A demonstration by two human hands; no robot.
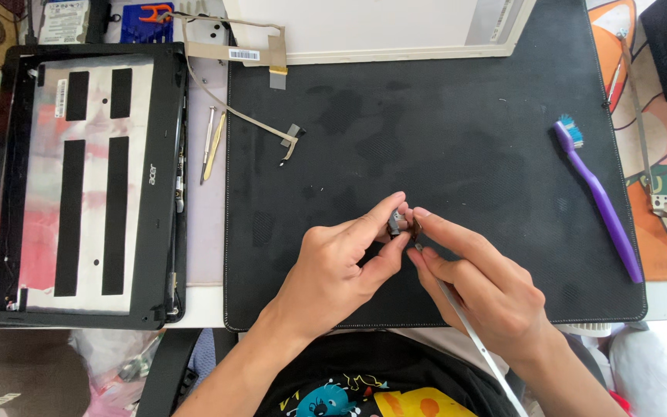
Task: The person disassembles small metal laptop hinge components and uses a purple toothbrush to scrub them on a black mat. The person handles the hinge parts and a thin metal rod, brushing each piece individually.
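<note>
My left hand (341, 266) pinches a small dark metal part (396, 223) between thumb and forefinger, just above the near edge of a black work mat (441, 139). My right hand (482, 282) meets it from the right and grips a long thin silver metal strip (472, 340) that runs down toward my lap. The strip's upper end joins the small part between my fingertips. Both hands are touching at the fingertips.
A laptop screen back cover (86, 181) with a black frame lies at the left. A flat ribbon cable (264, 93) trails across the mat's top left, two thin tools (211, 143) beside it. A purple toothbrush (600, 197) lies right, a metal hinge bracket (650, 170) beyond it.
</note>
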